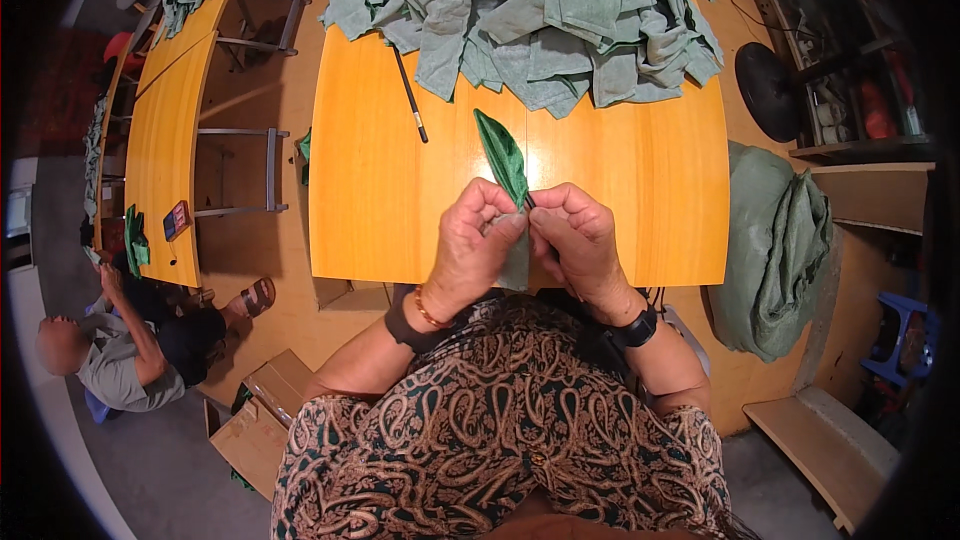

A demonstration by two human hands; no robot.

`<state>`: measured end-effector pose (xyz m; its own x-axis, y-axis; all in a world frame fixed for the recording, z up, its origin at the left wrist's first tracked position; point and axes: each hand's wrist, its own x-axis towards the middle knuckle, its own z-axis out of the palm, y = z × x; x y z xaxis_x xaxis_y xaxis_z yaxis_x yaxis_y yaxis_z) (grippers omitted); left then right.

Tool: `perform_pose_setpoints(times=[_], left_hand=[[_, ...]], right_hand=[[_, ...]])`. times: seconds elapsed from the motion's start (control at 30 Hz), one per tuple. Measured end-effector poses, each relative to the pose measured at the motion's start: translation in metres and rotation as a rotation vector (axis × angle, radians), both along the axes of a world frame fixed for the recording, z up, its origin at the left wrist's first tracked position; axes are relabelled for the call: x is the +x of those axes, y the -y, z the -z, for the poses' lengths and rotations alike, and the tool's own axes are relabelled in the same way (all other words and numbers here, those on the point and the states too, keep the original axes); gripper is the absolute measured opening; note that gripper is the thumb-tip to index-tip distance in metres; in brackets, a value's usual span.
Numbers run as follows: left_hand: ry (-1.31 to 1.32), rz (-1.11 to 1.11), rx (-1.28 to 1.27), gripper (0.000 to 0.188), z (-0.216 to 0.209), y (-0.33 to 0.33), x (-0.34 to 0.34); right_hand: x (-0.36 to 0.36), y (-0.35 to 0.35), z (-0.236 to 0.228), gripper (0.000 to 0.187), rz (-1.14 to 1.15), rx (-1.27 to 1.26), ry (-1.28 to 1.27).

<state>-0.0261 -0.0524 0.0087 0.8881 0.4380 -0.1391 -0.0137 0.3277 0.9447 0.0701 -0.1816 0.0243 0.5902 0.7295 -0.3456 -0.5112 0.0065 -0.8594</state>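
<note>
A shiny dark-green fabric piece [502, 158], with a pale grey-green side hanging below, is held upright over the table's near edge. My left hand [478, 245] is closed, pinching it at its lower left. My right hand [578, 240] is closed too, thumb and fingers pressed at the fabric's lower right. A small dark strip or cord shows at those right fingertips; its full shape is hidden. Beyond my hands lies a big heap of pale grey-green fabric pieces [560, 25]. A thin black rod [409, 95] rests on the table left of the heap.
The yellow wooden table [380, 220] ends just before my body. To its right, a large green sack [765, 250] stands on the floor. At the left, a seated person [130, 350] works by another table [170, 120]. A cardboard box [262, 420] sits at lower left.
</note>
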Motion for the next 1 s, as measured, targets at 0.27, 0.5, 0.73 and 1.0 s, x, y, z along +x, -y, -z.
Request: perform_pose_setpoints(times=[0.27, 0.5, 0.73, 1.0], left_hand=[[0.107, -0.027, -0.381, 0.026, -0.005, -0.041, 0.014], [0.218, -0.089, -0.296, 0.020, 0.003, -0.036, 0.014], [0.070, -0.005, -0.214, 0.019, -0.006, -0.021, 0.011], [0.150, -0.153, -0.120, 0.023, -0.015, -0.031, 0.009]], right_hand=[[-0.001, 0.018, -0.009, 0.018, -0.180, -0.025, 0.037], [-0.001, 0.032, -0.006, 0.017, -0.244, -0.083, 0.134], [-0.003, 0.021, 0.007, 0.015, -0.153, 0.076, 0.285], [-0.001, 0.036, -0.006, 0.015, -0.212, 0.001, 0.046]])
